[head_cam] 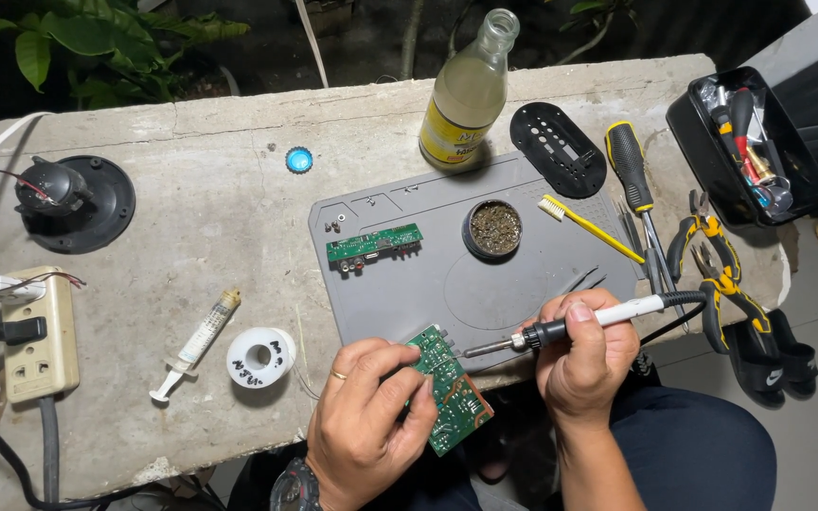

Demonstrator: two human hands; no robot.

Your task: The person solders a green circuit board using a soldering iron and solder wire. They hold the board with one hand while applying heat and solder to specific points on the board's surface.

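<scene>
You hold a green circuit board (447, 390) and a white-handled soldering iron (579, 322) with a black grip. Your mat (447, 284) is grey, the toothbrush (591, 227) yellow, the bottle cap (299, 159) blue, the pliers (723, 274) yellow and black.

Left hand (371, 416) fingers curled, pinching; right hand (584, 364) closed in fist grip, thumb on top.

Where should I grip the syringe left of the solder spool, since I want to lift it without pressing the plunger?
Grip the syringe across its clear barrel, coming from above. It lies flat and slanted on the concrete slab, its plunger end low-left, with bare surface either side. The solder spool sits close on its right, so pinch mid-barrel.
</scene>
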